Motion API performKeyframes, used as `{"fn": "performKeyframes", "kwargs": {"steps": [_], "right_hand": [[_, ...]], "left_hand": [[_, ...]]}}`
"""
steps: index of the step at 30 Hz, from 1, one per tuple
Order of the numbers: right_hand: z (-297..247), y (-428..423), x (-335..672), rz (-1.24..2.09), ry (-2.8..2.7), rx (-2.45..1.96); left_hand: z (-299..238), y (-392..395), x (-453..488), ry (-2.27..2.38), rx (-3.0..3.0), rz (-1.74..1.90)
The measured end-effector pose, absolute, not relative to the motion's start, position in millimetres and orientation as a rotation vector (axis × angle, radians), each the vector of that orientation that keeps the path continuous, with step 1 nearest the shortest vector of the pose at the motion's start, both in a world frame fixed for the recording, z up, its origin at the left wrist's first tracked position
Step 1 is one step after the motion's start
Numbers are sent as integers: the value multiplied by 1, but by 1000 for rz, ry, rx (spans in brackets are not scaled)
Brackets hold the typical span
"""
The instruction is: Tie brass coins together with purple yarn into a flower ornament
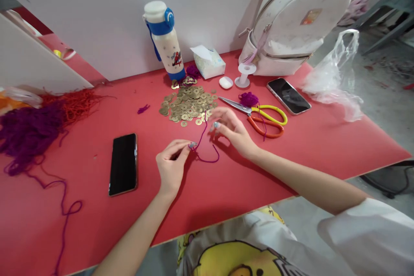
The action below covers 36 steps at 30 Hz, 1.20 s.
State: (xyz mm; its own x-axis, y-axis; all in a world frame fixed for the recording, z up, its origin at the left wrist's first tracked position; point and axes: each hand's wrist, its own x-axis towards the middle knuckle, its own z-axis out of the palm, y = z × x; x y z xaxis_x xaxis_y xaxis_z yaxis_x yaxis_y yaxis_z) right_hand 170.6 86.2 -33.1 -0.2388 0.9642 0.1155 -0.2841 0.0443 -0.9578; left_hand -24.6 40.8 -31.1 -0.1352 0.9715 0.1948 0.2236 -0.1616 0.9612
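Observation:
Purple yarn (208,161) is pinched between the thumb and fingertips of my left hand (171,161), low over the red table. One loose end curls to the right on the tabletop, and another strand runs up toward the coins. My right hand (231,131) hovers just right of that strand, its fingers curved and apart, with nothing visible in them. Just beyond both hands is a spread pile of brass-coloured coins with holes (190,103). Scissors (258,114) with yellow and orange handles lie to the right of my right hand, a small purple yarn bundle (248,99) against them.
A black phone (123,164) lies left, another phone (289,95) right. Purple yarn (30,131) and red shreds (77,105) heap at left. Along the back stand a bottle (166,43), tissue pack (210,65), white spool (244,75) and white backpack (291,26). A plastic bag (336,77) hangs over the right edge.

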Motion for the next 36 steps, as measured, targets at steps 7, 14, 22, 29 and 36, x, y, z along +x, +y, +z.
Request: {"fn": "performKeyframes", "kwargs": {"steps": [7,14,22,29,36], "right_hand": [[-38,60,162,604,-2338,-834],[-46,60,158,580,-2358,-1008],[-39,57,154,1015,-2146,-766],[-33,63,163,803,-2064,-720],[-33,73,165,1171,-1613,-917]], "left_hand": [[-38,45,-26,1434,1269,1393],[-36,42,-25,1421,1331,1344],[-31,42,-23,1472,1565,1250],[-33,44,-23,1422,1776,1070],[-30,45,-21,1355,1820,1054]]}}
